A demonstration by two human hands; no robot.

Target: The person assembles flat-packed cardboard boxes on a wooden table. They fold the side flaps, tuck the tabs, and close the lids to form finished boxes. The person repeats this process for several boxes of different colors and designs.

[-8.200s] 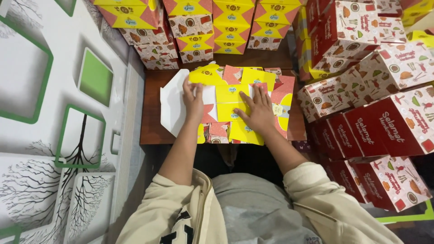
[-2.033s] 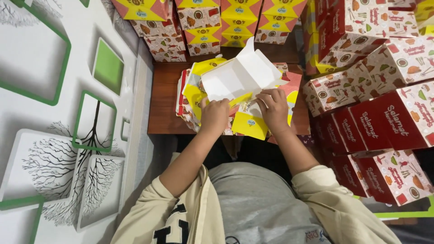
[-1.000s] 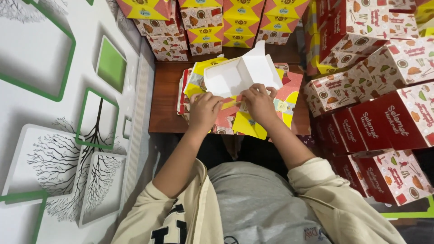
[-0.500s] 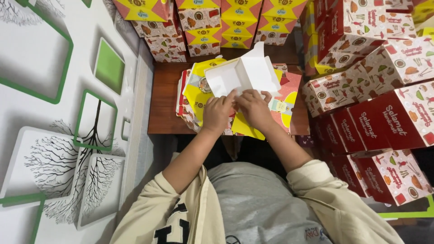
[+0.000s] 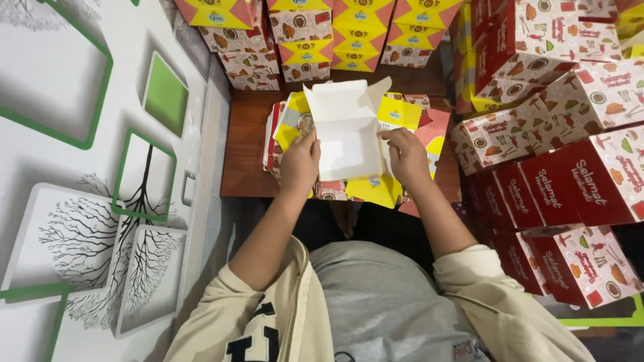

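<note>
**Half-folded carton held between both hands over the flat stack**

Observation, head view. One white-lined carton blank (image 5: 349, 134) is held up, plain inner side toward the camera, printed yellow side away. It sits between the two hands, directly ahead of the person and above a stack of flat printed blanks (image 5: 288, 127) lying on the brown desk (image 5: 245, 154).

Left hand (image 5: 300, 161): fingers closed on the carton's left edge, thumb on the inner face. Right hand (image 5: 406, 155): fingers pinched on the right edge, near a side flap. Both grip at about the same height; neither is clearly nearer, each at its own side.

Orientation: the carton's long axis runs away from the person, with the top flaps (image 5: 345, 94) standing open at the far end.

Count: one carton in hand; two hands on it. The number of sheets in the flat stack cannot be told. Assembled boxes: a yellow and patterned row (image 5: 315, 33) along the far edge, several across, and a large red pile (image 5: 563, 161) at the right, too overlapped to count exactly.
</note>
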